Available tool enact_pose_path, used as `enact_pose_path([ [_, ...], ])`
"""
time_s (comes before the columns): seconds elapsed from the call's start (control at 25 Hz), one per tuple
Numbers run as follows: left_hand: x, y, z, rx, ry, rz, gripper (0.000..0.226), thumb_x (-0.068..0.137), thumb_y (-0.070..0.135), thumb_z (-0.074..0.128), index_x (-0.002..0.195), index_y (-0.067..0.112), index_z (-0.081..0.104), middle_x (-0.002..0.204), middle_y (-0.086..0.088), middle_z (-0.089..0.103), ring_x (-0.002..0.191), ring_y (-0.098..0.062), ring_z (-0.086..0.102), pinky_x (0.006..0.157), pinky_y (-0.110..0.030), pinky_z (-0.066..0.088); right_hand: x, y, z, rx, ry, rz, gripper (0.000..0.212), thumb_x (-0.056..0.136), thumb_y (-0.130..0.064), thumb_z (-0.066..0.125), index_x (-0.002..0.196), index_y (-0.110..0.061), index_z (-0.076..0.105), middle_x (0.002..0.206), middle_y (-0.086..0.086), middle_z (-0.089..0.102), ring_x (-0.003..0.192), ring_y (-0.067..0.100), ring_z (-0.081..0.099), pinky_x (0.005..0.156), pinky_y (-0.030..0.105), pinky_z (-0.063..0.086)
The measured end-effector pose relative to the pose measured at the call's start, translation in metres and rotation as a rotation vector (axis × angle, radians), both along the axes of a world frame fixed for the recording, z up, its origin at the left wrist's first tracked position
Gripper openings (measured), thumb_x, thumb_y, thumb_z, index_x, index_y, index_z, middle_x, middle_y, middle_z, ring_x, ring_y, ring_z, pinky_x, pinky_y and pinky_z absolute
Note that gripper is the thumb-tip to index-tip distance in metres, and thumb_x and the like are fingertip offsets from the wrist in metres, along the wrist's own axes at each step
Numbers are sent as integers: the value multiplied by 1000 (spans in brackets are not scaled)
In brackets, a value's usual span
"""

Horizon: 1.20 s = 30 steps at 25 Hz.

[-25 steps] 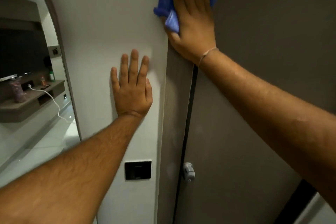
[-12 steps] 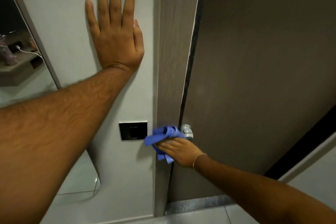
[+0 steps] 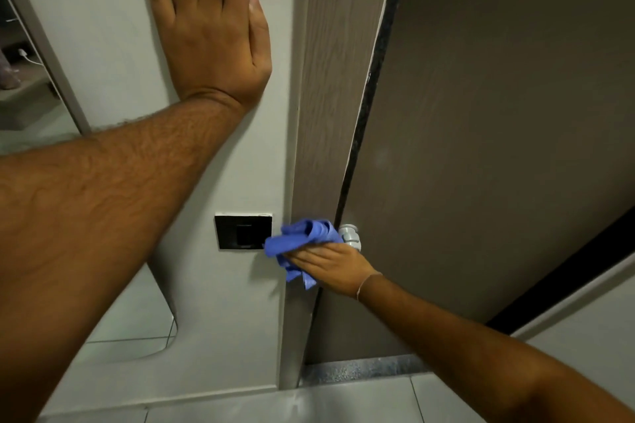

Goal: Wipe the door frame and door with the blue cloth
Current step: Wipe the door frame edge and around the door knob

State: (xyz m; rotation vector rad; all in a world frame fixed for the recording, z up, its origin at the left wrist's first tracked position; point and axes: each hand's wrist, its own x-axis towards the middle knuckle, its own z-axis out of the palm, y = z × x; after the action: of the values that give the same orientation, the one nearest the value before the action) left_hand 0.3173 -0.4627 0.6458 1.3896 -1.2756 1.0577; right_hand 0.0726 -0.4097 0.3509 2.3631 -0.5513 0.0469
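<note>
The wood-grain door frame runs down the middle of the view, with the dark brown door to its right. My right hand presses the bunched blue cloth against the lower part of the frame, just beside the door's small grey knob. My left hand lies flat with fingers spread on the pale wall to the left of the frame, holding nothing.
A black switch plate sits on the wall just left of the cloth. A mirror edge runs along the far left. Pale floor tiles and a metal threshold strip lie below.
My right hand swept the cloth from the top of the frame down to knob height and now holds there. My gaze dropped with it. The left hand stays on the wall.
</note>
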Motion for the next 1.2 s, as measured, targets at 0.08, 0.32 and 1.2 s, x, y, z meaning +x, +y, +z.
enact_pose_path([
  [0.08, -1, 4, 1, 28, -3, 10, 57, 115, 35, 29, 170, 18, 31, 173, -19, 35, 160, -42, 33, 128, -66, 22, 4, -5, 42, -110, -156, -53, 60, 93, -15, 65, 152, -16, 52, 163, 3, 39, 152, 16, 37, 134, 35, 5],
  [0.32, -3, 11, 9, 78, -3, -26, 60, 115, 35, 27, 173, 25, 15, 179, -14, 24, 165, -38, 23, 132, -61, 14, 18, -22, 234, -372, -497, -91, 58, 105, -32, 56, 159, -18, 41, 165, 5, 41, 156, 23, 34, 131, 39, 10],
  [1.2, -17, 38, -12, 132, 39, -251, 61, 115, 29, 27, 174, 27, 11, 182, -10, 15, 167, -36, 12, 134, -58, 8, -42, 77, 309, 233, -1385, -124, 60, 86, 3, 54, 146, 6, 54, 156, 18, 51, 150, 30, 46, 127, 38, 38],
])
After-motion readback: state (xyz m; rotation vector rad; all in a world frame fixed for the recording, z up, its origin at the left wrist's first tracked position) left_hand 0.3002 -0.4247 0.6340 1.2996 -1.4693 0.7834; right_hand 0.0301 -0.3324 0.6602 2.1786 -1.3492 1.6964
